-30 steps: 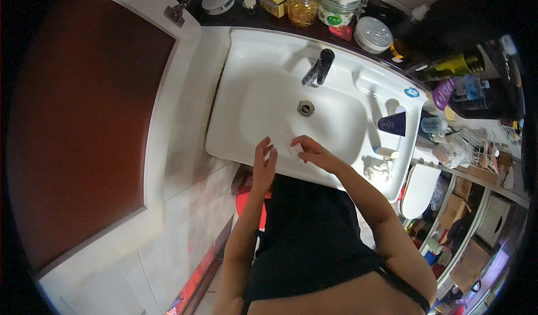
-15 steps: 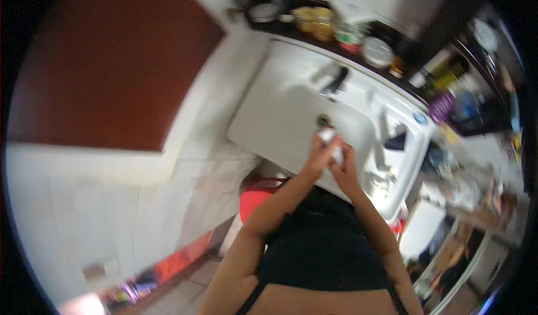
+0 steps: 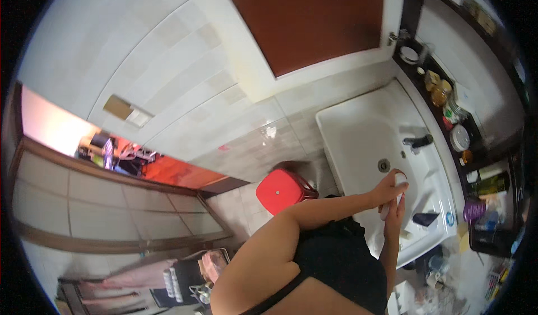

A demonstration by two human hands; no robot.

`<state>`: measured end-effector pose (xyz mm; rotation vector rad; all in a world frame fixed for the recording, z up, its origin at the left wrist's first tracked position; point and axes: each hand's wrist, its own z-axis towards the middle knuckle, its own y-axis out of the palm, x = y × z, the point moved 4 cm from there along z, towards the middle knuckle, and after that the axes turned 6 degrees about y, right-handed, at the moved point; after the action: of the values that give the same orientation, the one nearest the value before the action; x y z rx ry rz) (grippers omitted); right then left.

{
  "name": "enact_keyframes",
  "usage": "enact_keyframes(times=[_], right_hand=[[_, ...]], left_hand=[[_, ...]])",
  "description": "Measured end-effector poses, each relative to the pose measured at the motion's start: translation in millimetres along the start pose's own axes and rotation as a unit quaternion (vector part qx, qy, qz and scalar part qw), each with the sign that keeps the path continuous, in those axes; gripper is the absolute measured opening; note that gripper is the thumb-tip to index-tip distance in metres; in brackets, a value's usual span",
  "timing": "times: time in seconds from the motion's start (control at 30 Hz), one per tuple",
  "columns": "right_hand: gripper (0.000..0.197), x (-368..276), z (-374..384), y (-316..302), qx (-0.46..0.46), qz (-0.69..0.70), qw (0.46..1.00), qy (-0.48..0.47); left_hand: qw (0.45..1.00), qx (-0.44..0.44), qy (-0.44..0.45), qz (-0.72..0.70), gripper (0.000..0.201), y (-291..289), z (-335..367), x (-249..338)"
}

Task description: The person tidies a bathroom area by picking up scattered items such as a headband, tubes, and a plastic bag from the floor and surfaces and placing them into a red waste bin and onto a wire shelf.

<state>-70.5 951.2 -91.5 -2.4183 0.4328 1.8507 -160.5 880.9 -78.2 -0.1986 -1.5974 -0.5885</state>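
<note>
A white object (image 3: pixel 400 178) is held above the sink (image 3: pixel 358 127), clasped by the left hand (image 3: pixel 384 190) and the right hand (image 3: pixel 395 210), which are brought together around it. One white end is seen past the left hand's fingers; the rest is partly covered, and its exact kind cannot be told. The drain (image 3: pixel 384 165) is seen just beyond the left hand, and the tap (image 3: pixel 417 141) is set farther off, up and to the right of both hands. A dark cup (image 3: pixel 425 219) is seen to the right of the right hand, apart from it. A red stool (image 3: pixel 277 192) is placed well to the left of the left hand, outside the sink.
</note>
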Motion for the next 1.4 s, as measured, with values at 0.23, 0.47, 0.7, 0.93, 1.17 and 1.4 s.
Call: enact_keyframes(times=[0.23, 0.47, 0.7, 0.93, 1.17, 1.4], right_hand=[[0.051, -13.8, -4.4, -0.9, 0.024, -0.105, 0.994, -0.006], [0.042, -14.1, -6.9, 3.6, 0.004, -0.074, 0.997, -0.012], [0.060, -19.6, -15.6, 1.5, -0.004, -0.055, 0.998, 0.041], [0.060, -6.9, -20.4, -8.8, 0.015, -0.112, 0.993, -0.026], [0.056, -20.5, -37.6, -3.1, 0.034, -0.231, 0.971, -0.052], [0.054, -40.1, -36.6, -1.4, -0.028, -0.153, 0.987, -0.023]], left_hand=[[0.998, -0.011, -0.001, -0.055, 0.040, 6.1, -9.8, -2.4], [0.998, -0.011, -0.002, -0.056, 0.044, -1.8, -21.9, 3.8], [0.998, 0.001, -0.037, -0.055, 0.046, 3.5, -30.0, 14.7], [0.993, 0.018, -0.097, -0.061, 0.047, 7.6, -37.3, 10.0], [0.989, 0.022, -0.145, -0.011, 0.046, 4.0, -43.3, 11.9], [0.987, 0.003, -0.113, -0.116, 0.022, 0.1, -36.7, 10.4]])
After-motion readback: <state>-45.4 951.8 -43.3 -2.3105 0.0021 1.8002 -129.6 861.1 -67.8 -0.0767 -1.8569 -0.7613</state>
